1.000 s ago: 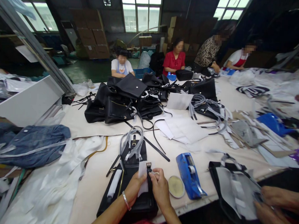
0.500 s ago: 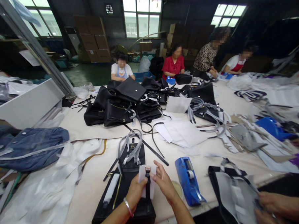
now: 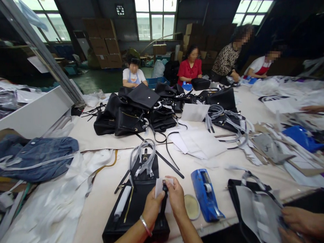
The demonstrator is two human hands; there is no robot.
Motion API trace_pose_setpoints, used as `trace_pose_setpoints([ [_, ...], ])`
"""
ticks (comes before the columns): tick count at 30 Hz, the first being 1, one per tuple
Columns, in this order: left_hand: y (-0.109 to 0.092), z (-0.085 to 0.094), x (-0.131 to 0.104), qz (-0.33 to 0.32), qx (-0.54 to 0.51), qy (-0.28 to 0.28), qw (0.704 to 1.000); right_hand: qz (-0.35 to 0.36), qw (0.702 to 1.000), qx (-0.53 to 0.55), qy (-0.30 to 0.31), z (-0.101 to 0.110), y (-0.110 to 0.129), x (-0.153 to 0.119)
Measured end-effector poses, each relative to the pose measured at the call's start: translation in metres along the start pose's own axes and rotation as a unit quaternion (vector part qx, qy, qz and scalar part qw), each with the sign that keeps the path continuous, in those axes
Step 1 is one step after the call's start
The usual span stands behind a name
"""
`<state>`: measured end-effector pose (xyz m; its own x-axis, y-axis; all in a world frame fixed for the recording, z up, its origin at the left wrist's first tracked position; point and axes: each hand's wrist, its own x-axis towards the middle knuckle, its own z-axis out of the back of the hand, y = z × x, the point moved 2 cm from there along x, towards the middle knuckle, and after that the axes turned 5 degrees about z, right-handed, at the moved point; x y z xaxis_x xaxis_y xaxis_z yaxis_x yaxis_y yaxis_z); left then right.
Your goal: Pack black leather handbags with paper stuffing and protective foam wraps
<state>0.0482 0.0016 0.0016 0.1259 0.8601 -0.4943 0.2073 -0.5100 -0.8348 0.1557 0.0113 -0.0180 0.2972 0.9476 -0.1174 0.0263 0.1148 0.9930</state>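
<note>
A black backpack [image 3: 145,197] lies on the table in front of me, with plastic-wrapped handles [image 3: 146,149] at its top and a white-wrapped zipper pull area beside a gold zipper [image 3: 128,204]. Over its right side, my left hand [image 3: 151,207] pinches a black buckled strap [image 3: 163,204] together with a small white sheet [image 3: 159,186]. My right hand [image 3: 177,197] is closed at the buckle, thumb and fingers pressing the sheet around it. The fingers partly cover the buckle.
Right of my hands are a round yellowish tape roll [image 3: 192,207] and a blue tape dispenser [image 3: 205,197]. A co-worker's hands [image 3: 302,220] hold another black bag [image 3: 236,196]. Black bags [image 3: 124,116] pile up ahead, near white sheets [image 3: 201,141]. A blue bag [image 3: 42,155] lies left.
My right hand's spread fingers have closed onto the buckle and sheet. The sheet's upper part is now folded over the buckle. At the far right, another person's hand has appeared.
</note>
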Motion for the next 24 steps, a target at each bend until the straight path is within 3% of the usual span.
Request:
trace_pose_setpoints([
  [7, 0.001, 0.001, 0.002, -0.015, 0.022, -0.005, 1.000, 0.046, 0.993, -0.106, -0.013, 0.000, 0.011, -0.008],
  [19, 0.012, 0.003, 0.010, -0.008, 0.036, 0.008, 0.999, 0.067, 0.985, -0.155, -0.042, -0.001, 0.005, -0.015],
  [21, 0.011, 0.004, 0.010, -0.014, 0.044, 0.003, 0.999, 0.049, 0.991, -0.120, -0.025, 0.002, 0.007, -0.015],
  [24, 0.010, 0.005, 0.010, -0.019, 0.066, 0.007, 0.998, -0.012, 0.998, 0.000, 0.064, 0.012, 0.011, -0.012],
])
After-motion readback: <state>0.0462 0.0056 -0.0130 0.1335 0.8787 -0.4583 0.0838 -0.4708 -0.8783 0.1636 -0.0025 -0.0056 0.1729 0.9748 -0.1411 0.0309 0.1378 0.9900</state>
